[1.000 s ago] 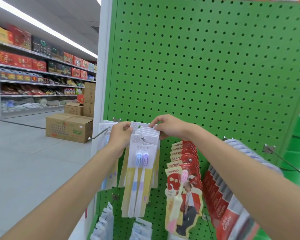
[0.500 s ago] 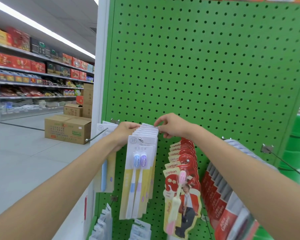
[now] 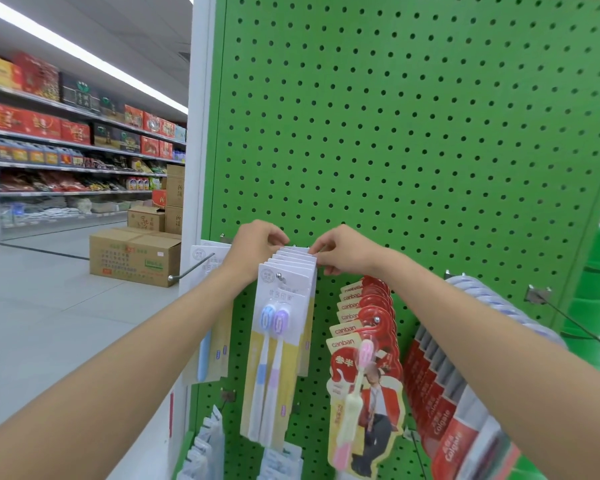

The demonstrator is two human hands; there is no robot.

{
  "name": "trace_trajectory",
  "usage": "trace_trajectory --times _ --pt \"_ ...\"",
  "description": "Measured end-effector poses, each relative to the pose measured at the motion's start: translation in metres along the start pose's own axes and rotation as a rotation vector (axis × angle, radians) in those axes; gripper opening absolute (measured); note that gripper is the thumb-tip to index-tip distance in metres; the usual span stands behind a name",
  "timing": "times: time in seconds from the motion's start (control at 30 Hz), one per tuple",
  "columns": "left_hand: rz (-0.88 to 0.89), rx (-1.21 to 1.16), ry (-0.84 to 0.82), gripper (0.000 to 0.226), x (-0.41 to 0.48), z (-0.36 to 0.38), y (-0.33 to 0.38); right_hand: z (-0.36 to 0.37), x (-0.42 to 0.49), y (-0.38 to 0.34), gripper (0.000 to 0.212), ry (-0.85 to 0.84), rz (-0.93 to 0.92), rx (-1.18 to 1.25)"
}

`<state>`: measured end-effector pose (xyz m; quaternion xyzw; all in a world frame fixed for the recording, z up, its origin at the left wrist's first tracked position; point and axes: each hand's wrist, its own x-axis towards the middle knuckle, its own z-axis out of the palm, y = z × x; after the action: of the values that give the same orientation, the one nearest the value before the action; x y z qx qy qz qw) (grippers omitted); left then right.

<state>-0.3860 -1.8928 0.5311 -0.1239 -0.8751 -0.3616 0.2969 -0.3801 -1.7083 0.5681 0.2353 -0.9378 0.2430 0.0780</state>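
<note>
Left hand (image 3: 257, 249) higher, fingers (image 3: 278, 237) part-hidden at toothbrush packs (image 3: 284, 306)

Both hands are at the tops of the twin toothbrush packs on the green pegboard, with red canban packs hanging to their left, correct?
Not quite. In the head view the red canban packs hang to the right of the twin toothbrush packs, not the left. The left hand and right hand are indeed at the pack tops on the green pegboard.

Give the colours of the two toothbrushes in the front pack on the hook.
One light blue toothbrush and one lilac toothbrush, clearest in the head view.
</note>
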Motion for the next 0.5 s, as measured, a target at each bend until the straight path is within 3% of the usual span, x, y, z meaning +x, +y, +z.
trace_trajectory --times 0.3,0.5 --pt "-0.065 0.002 -0.076 0.007 0.0069 -0.0042 -0.0002 0.0006 0.0 0.0036 0.017 0.005 -0.007 0.021" --pt "-0.088 -0.06 -0.025 0.003 0.0054 -0.0044 0.0019 0.0009 -0.0007 0.0022 0.015 0.02 -0.019 0.013"
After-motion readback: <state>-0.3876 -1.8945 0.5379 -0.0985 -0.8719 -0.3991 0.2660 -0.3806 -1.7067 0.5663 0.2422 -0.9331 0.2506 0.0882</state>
